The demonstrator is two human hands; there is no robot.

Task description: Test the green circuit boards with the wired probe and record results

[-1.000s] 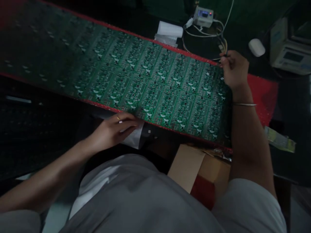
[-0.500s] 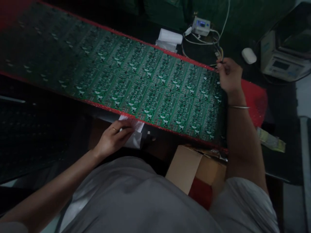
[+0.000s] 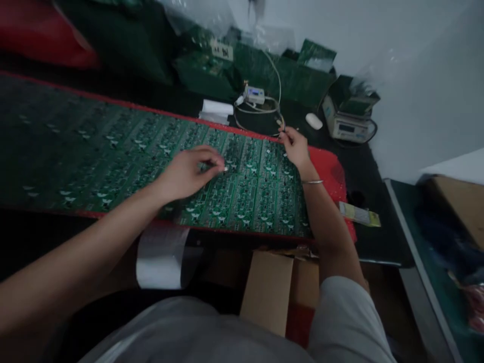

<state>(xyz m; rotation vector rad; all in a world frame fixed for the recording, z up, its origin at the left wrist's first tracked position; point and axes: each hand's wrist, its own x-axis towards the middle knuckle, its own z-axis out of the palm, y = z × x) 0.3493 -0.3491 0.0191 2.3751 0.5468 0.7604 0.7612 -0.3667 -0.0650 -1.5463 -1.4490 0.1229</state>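
Rows of green circuit boards (image 3: 242, 196) lie on a long red sheet across the dark table. Over the middle of the boards is my left hand (image 3: 191, 171), thumb and forefinger pinched on a tiny white piece (image 3: 226, 169). My right hand (image 3: 295, 144) is closed around the ends of thin cables (image 3: 282, 121) at the boards' far right edge. Those cables run back to a small meter with a lit screen (image 3: 254, 95). Below the near edge, left of the middle, hangs a white paper sheet (image 3: 161, 257).
A white roll (image 3: 217, 107) lies behind the boards. Farther right are a white mouse (image 3: 313, 121) and a boxy device (image 3: 347, 125). A yellow-and-clear packet (image 3: 359, 214) rests near the right edge. An open cardboard box (image 3: 267, 290) stands below the near edge.
My left hand has moved from the white paper at the near edge up over the boards, with a tiny white piece in its fingers. The view has shifted; my right hand still holds the cables.
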